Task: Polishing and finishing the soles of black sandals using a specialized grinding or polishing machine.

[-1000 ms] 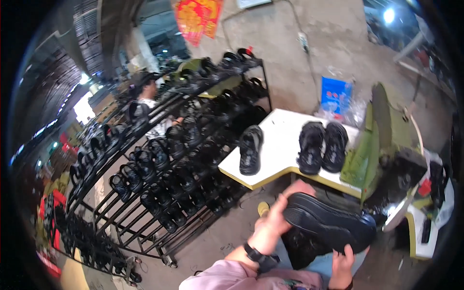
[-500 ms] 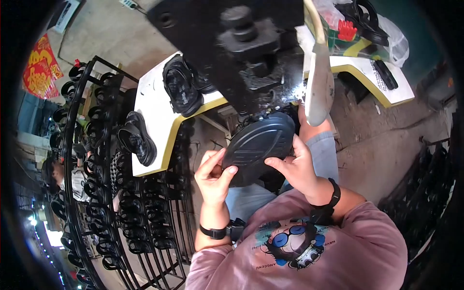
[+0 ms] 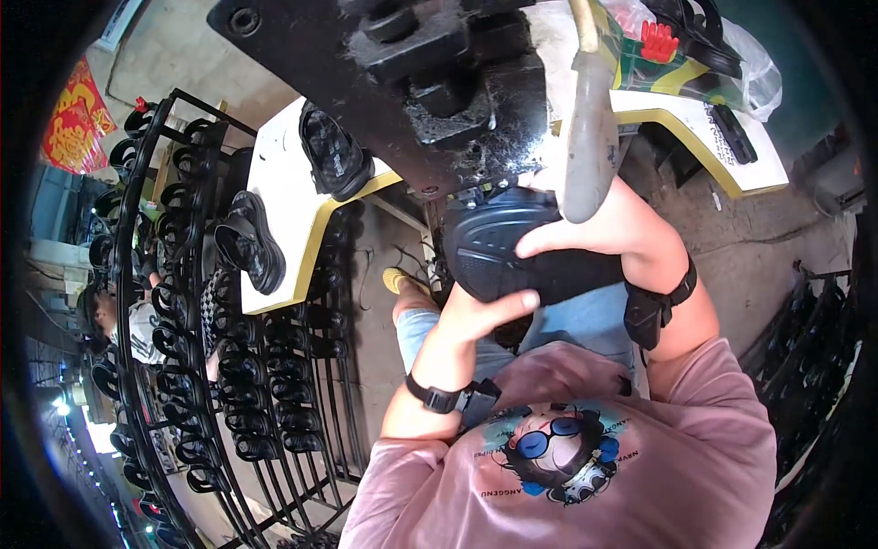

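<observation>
A black sandal [image 3: 498, 240] is in my hands under the head of a dark metal machine [image 3: 457, 110], its ridged sole turned up toward me. My left hand [image 3: 480, 316] is closed on its near-left edge, thumb along the near side and fingers hidden beneath. From the right, my right hand [image 3: 599, 229] grips it with the thumb laid across the sole; its other fingers are largely concealed by the machine's pale, worn handle [image 3: 588, 137]. The sandal's far edge lies close against the machine's lower end, and I cannot tell whether they touch. Its straps are out of sight.
Two black sandals, one [image 3: 251, 242] nearer and one [image 3: 337, 151] farther, lie on the white, yellow-edged table [image 3: 279, 169] at left. A tall black rack [image 3: 128, 274] of sandals stands beyond. At right, a black tool-like object [image 3: 732, 134] rests on another tabletop; more dark footwear [image 3: 805, 339] hangs below.
The sandal has moved away from me, closer beneath the machine head. My right hand has reached farther forward around it, and my left hand has shifted right, under its near edge.
</observation>
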The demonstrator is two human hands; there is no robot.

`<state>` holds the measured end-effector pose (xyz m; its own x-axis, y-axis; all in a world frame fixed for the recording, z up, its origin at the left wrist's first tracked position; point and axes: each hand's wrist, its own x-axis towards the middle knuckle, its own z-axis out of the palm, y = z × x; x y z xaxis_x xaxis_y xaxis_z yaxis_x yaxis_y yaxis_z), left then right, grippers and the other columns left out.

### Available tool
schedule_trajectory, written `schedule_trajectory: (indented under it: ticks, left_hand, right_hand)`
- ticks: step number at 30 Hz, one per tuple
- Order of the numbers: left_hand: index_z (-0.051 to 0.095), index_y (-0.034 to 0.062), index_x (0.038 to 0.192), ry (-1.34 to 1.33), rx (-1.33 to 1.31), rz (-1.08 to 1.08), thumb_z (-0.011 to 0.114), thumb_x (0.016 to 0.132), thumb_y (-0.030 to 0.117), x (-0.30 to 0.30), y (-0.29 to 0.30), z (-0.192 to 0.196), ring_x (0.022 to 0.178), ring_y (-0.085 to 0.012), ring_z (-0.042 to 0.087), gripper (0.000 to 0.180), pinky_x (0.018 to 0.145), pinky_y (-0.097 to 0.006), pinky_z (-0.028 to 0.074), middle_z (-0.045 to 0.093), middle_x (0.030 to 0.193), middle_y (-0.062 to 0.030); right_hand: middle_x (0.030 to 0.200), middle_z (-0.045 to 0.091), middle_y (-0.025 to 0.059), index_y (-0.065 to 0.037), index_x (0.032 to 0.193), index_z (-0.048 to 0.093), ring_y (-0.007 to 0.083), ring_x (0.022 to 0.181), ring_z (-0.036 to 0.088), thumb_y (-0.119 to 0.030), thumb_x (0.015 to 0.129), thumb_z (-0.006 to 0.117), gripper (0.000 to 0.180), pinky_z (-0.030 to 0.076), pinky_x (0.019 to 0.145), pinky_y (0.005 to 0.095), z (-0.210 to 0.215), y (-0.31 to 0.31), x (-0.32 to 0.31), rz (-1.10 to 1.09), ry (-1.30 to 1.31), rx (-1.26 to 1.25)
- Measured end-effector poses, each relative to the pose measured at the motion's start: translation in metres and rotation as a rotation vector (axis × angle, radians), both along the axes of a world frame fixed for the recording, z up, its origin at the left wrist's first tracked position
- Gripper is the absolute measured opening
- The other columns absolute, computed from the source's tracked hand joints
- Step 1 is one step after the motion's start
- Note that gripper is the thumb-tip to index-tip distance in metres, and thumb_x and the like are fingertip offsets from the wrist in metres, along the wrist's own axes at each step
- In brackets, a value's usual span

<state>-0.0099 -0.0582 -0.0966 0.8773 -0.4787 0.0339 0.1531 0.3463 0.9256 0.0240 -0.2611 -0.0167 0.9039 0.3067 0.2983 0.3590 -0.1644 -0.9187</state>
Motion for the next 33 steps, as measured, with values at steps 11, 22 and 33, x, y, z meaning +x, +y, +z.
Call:
schedule_trajectory:
  ticks: [11, 22, 33]
  left_hand:
    - [0.049, -0.001, 0.123, 0.24, -0.674, 0.255, 0.066, 0.071, -0.006, -0.011, -0.005, -0.007, 0.111, -0.0319, 0.055, 0.055, 0.098, -0.047, 0.042, 0.058, 0.118, -0.016]
    - [0.051, 0.0009, 0.122, 0.231, -0.765, 0.389, 0.061, 0.073, 0.01, 0.01, 0.022, -0.03, 0.111, -0.033, 0.055, 0.052, 0.099, -0.049, 0.042, 0.058, 0.119, -0.0157]
    - [0.065, 0.0017, 0.093, -0.799, 0.913, 0.196, 0.086, 0.056, 0.027, 0.047, 0.055, 0.095, 0.077, -0.0243, 0.064, 0.049, 0.071, -0.033, 0.051, 0.066, 0.082, -0.0099]
  right_hand:
    - [0.08, 0.056, 0.0047, -0.011, 0.077, 0.06, 0.0223, 0.073, 0.056, -0.036, 0.062, 0.08, 0.036, 0.045, 0.072, 0.037, -0.083, 0.044, -0.074, 0.323, -0.582, -0.273]
    - [0.114, 0.06, 0.0078, 0.0, 0.117, 0.056, 0.0197, 0.104, 0.054, -0.013, 0.081, 0.065, 0.039, 0.043, 0.092, 0.0337, -0.08, 0.021, -0.062, -0.034, 0.27, 0.539]
    - [0.107, 0.063, 0.0102, -0.003, 0.111, 0.061, 0.0197, 0.1, 0.059, -0.006, 0.075, 0.072, 0.037, 0.047, 0.088, 0.0347, -0.084, 0.094, -0.027, 0.092, 0.056, 0.482]
